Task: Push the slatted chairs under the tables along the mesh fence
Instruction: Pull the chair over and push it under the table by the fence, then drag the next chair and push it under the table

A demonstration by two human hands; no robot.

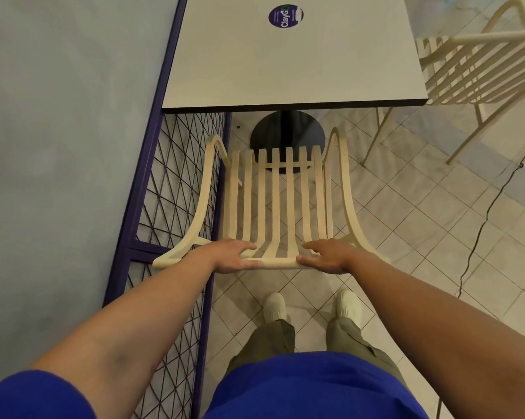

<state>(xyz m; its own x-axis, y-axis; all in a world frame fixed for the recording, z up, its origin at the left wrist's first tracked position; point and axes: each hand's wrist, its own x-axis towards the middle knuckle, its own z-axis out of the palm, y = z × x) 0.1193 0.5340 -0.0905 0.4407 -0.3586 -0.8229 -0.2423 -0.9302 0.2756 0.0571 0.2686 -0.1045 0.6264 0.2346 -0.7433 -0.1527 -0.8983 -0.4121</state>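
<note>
Centre frame: slatted chair faces table, seat not yet under; mesh fence close at left. Left hand and right hand clasp top rail, fingers draped over, thumbs on near edge. Best push: level, straight, even pressure, off fence.

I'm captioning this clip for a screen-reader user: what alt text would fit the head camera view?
The left hand and right hand hold the top rail of a cream slatted chair that faces a white pedestal table beside a purple mesh fence. A second slatted chair stands at the table's right side, on a tiled floor.
</note>
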